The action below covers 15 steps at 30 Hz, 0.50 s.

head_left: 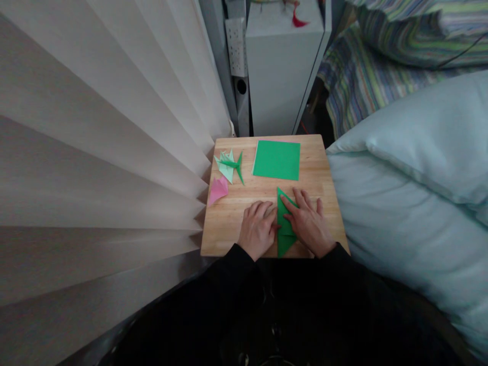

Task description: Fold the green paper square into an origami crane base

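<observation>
Black clothing fills the space just before the near edge of the table. Left of the table hangs a pleated curtain, its folds reaching the table's left edge. Beyond the far edge stand a pale cabinet and a power strip; right of the table lie a pale quilt and, farther off, a striped cloth. On the table's far left sit a pale green fold, a dark green fold over it, and a pink fold nearer. At the table's far middle lies a green sheet.

Both hands reach over the table's near edge. The left hand is narrow, fingers bent and close together; whether it pinches anything I cannot tell. The right hand is wide, palm down, fingers spread.

Between them, at the table's near middle, lies the folded paper, its left edge by the left fingertips, the right index finger and thumb upon it, its right side partly hidden by that hand
</observation>
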Motion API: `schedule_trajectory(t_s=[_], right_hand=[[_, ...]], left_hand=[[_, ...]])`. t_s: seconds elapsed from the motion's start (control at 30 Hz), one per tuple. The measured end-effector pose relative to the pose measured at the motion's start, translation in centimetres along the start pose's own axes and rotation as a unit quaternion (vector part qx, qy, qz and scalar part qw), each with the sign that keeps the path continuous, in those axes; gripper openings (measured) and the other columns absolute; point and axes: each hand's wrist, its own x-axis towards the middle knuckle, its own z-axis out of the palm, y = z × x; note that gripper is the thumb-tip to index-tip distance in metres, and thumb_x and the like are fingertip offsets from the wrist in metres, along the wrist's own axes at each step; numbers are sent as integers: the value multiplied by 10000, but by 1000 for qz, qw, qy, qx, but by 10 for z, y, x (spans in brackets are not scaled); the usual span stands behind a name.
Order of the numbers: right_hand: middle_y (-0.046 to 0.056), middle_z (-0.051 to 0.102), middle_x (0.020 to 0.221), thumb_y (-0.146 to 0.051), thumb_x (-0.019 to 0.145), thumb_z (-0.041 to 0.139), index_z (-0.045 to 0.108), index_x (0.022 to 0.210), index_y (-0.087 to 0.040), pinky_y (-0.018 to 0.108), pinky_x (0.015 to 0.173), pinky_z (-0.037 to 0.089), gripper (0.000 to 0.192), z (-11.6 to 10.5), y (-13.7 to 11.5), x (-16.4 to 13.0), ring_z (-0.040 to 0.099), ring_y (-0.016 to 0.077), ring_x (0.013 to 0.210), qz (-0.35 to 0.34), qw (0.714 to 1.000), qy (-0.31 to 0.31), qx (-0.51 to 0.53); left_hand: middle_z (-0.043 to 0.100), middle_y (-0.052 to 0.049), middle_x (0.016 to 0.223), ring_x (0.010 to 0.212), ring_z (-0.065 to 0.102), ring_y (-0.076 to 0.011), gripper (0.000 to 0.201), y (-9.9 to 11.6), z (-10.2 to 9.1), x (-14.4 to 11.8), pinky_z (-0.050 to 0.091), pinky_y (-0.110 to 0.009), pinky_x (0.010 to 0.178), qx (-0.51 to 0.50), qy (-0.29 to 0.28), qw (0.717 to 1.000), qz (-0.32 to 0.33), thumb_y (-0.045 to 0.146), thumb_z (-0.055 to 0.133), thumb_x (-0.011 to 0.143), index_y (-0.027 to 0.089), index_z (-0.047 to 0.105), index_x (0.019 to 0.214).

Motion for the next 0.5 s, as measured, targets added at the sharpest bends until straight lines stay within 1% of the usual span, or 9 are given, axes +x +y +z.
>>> schedule_trajectory(t_s=[0.1, 0.17, 0.23, 0.27, 0.33, 0.4, 0.43, 0.5], right_hand=[[137, 308, 1732, -240, 1039, 526, 465, 1585, -349, 712, 1179, 300, 560, 2, 5, 3, 297, 380, 1585, -14, 1000, -8, 5], [131, 315, 1730, -215, 1031, 528, 483, 1571, -352, 704, 1178, 299, 559, 0, 5, 4, 293, 375, 1585, -19, 1000, -3, 7], [145, 351, 1709, -186, 1015, 539, 541, 1529, -308, 663, 1174, 318, 528, -4, 3, 3, 321, 366, 1567, -19, 999, 28, 7], [158, 399, 1677, -177, 1003, 553, 587, 1483, -274, 625, 1161, 345, 491, -6, 2, 3, 367, 363, 1535, -17, 999, 49, 6], [179, 563, 1520, -172, 978, 591, 679, 1339, -207, 524, 1088, 422, 373, -11, -1, 2, 512, 351, 1393, -11, 997, 78, 13], [153, 701, 1256, -165, 963, 614, 721, 1178, -171, 418, 971, 478, 240, -13, -1, 3, 628, 308, 1187, 1, 997, 67, 39], [126, 726, 1139, -160, 960, 619, 723, 1118, -165, 375, 912, 490, 189, -14, -1, 3, 658, 281, 1093, 8, 997, 51, 57], [82, 732, 1014, -151, 958, 625, 711, 1063, -166, 318, 824, 494, 136, -13, 0, 4, 681, 236, 975, 23, 995, 23, 92]], left_hand=[[556, -131, 1544, 1442, 440, -328, 515, -1, 2, 1, 393, -514, 1182, 8, -18, 1000, 14, 274, 673, 935, 168, 603, 1434], [511, -133, 1597, 1496, 391, -341, 551, 0, 2, 1, 346, -530, 1222, 14, -32, 999, 25, 285, 647, 949, 160, 563, 1479], [490, -128, 1620, 1530, 354, -352, 558, 0, 2, 2, 309, -546, 1246, 21, -41, 999, 27, 295, 621, 963, 163, 546, 1499], [485, -125, 1626, 1544, 337, -355, 560, 1, 2, 2, 294, -552, 1254, 24, -44, 998, 24, 302, 613, 967, 165, 542, 1505], [482, -117, 1633, 1561, 312, -360, 563, 1, 1, 3, 271, -555, 1268, 28, -47, 998, 16, 313, 602, 972, 166, 537, 1512], [483, -108, 1635, 1567, 304, -359, 563, 0, 0, 3, 260, -553, 1276, 29, -52, 998, 13, 320, 592, 978, 159, 534, 1515], [483, -106, 1637, 1568, 303, -357, 564, 0, 0, 4, 258, -552, 1277, 28, -53, 998, 14, 324, 590, 980, 156, 532, 1515], [476, -104, 1643, 1570, 302, -352, 569, -2, 0, 4, 253, -553, 1280, 27, -55, 998, 17, 329, 592, 980, 155, 528, 1518]])
